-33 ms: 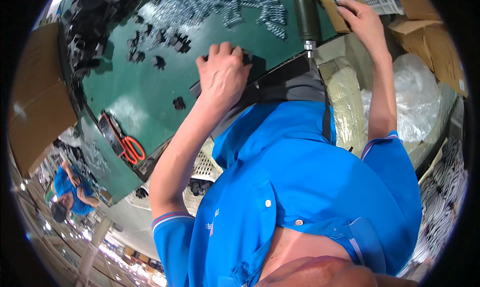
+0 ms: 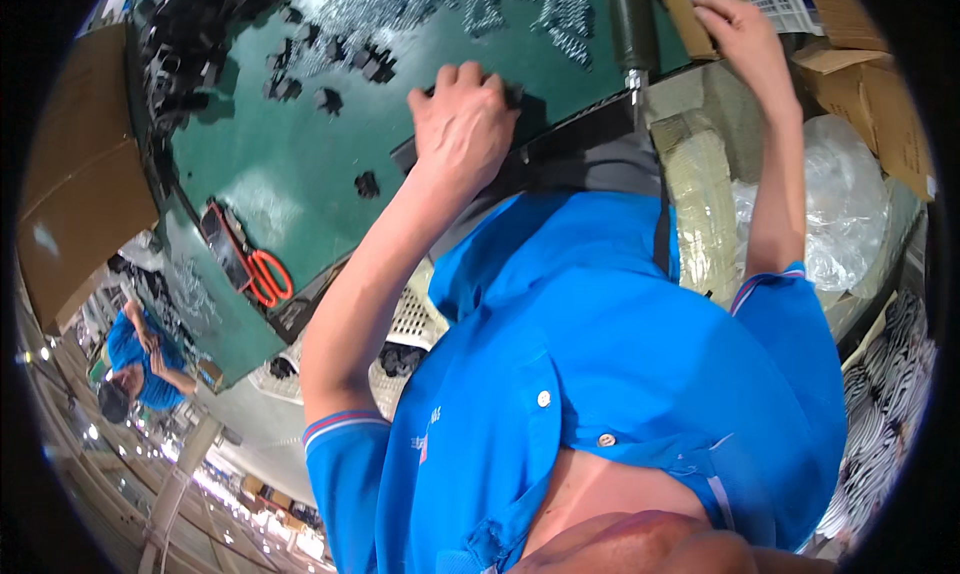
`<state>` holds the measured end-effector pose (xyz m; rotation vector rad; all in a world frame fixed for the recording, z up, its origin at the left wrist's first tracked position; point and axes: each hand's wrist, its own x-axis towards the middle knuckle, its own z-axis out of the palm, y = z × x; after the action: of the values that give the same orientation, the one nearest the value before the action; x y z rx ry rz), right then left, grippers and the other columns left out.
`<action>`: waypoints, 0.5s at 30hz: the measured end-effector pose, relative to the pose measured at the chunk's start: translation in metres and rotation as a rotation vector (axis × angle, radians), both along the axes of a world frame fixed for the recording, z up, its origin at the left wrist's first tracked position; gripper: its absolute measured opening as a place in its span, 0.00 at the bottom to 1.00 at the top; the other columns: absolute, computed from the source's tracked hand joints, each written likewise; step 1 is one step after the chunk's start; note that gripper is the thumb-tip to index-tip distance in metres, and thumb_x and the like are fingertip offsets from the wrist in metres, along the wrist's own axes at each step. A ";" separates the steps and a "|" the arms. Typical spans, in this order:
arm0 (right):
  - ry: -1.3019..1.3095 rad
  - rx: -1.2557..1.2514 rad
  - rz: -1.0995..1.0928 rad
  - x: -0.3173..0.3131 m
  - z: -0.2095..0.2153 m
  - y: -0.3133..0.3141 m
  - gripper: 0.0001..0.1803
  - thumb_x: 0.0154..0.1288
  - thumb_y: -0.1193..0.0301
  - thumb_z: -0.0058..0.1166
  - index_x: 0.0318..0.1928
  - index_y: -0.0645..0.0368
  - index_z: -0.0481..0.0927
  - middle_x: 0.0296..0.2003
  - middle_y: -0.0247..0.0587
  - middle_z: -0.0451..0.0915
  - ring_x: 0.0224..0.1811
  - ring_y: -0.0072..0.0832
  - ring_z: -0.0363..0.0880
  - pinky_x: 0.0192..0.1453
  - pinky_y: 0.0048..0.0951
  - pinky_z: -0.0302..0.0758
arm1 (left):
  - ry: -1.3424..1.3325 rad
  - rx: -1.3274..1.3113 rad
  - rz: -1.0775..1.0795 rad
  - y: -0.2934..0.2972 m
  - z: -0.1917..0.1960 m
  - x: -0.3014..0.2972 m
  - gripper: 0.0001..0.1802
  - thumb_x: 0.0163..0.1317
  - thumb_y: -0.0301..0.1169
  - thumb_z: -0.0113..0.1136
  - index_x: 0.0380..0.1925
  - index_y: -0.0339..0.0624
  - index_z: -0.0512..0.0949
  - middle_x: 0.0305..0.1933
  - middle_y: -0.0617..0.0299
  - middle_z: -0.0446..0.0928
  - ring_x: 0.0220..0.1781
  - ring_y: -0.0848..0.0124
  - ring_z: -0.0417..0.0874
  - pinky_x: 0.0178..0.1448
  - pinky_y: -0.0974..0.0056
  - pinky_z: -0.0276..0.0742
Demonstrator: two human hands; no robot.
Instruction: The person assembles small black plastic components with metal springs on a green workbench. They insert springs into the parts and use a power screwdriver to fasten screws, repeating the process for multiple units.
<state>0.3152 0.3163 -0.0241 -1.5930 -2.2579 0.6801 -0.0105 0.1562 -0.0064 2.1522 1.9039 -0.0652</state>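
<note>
Cupped left hand over black plastic-looking part at front edge of flat green bench, likely for steadying. Positioned right hand by brown cardboard box at bench's right end, likely for access. Could not tell fingers' closure.

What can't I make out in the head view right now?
All in the head view:
Dark piece at the left hand: mostly hidden by that hand.
Cardboard box by the right hand: cut off by the top edge, so its contents show only partly.
Shiny metal parts: cut off at the top, too small to count.
Co-worker's hands: too small to read their grip.
</note>
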 end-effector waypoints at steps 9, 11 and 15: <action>-0.152 0.149 0.041 -0.028 0.032 -0.009 0.09 0.57 0.69 0.57 0.35 0.61 0.84 0.27 0.40 0.82 0.32 0.32 0.82 0.36 0.32 0.75 | -0.078 0.209 0.071 -0.013 -0.020 -0.005 0.22 0.53 0.38 0.69 0.49 0.45 0.82 0.46 0.57 0.77 0.54 0.57 0.75 0.52 0.49 0.64; -0.086 0.199 0.007 -0.026 0.034 -0.015 0.08 0.52 0.71 0.60 0.32 0.61 0.85 0.24 0.41 0.79 0.29 0.31 0.79 0.33 0.31 0.73 | -0.073 0.218 0.066 -0.013 -0.022 -0.004 0.22 0.54 0.39 0.69 0.49 0.45 0.82 0.46 0.57 0.77 0.54 0.57 0.75 0.52 0.49 0.65; 0.228 0.399 -0.204 -0.011 0.033 -0.019 0.05 0.54 0.73 0.63 0.31 0.62 0.84 0.27 0.36 0.80 0.28 0.25 0.78 0.32 0.27 0.72 | -0.058 0.214 0.045 -0.011 -0.022 -0.004 0.21 0.55 0.40 0.68 0.48 0.46 0.82 0.46 0.58 0.77 0.54 0.57 0.75 0.52 0.48 0.65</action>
<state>0.3039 0.2970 0.0087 -1.4401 -1.8891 0.3129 -0.0141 0.1454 -0.0283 2.2151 2.0054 0.2161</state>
